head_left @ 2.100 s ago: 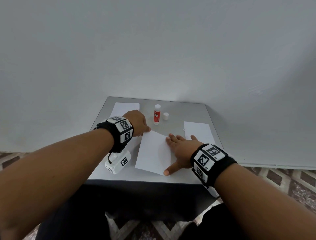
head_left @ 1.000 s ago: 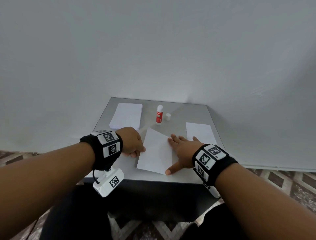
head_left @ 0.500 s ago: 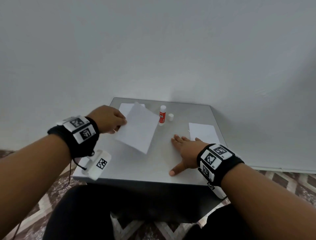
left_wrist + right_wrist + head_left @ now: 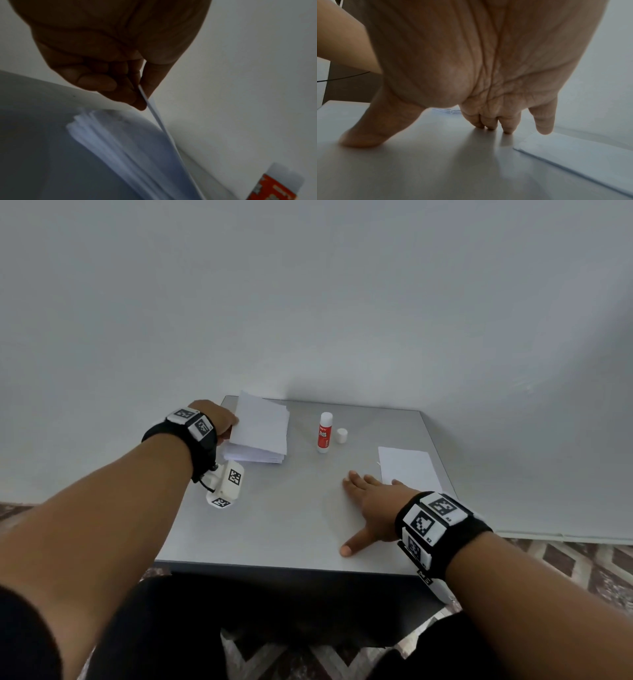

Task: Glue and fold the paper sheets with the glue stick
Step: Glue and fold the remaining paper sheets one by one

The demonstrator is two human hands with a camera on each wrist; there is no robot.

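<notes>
Nearest you, your right hand (image 4: 371, 505) lies flat on the table (image 4: 291, 518), fingers straight and spread, holding nothing; its little finger sits just beside the near corner of a loose sheet (image 4: 409, 469), which lies to the right of the glue stick (image 4: 324, 432) and nearer you. The stick stands upright w/ cap off; the cap (image 4: 342, 436) sits just to its right. Left of the stick is the paper stack (image 4: 255, 453), and your left hand (image 4: 219, 419) pinches a folded sheet (image 4: 262, 424) at its left edge, thumb vs fingers, holding it just over the stack. Wrist view confirms the pinch at the edge, sheet hanging tilted above the pile. Judging by looks: paper is v. light, thin, floppy, so it'll sag and flutter, and creases easily. Take it at an edge or corner, light pinch. The stick looks stiff, smooth and light, prob. tips easily; grab it round the middle of the barrel, away from the exposed glue end.
</notes>
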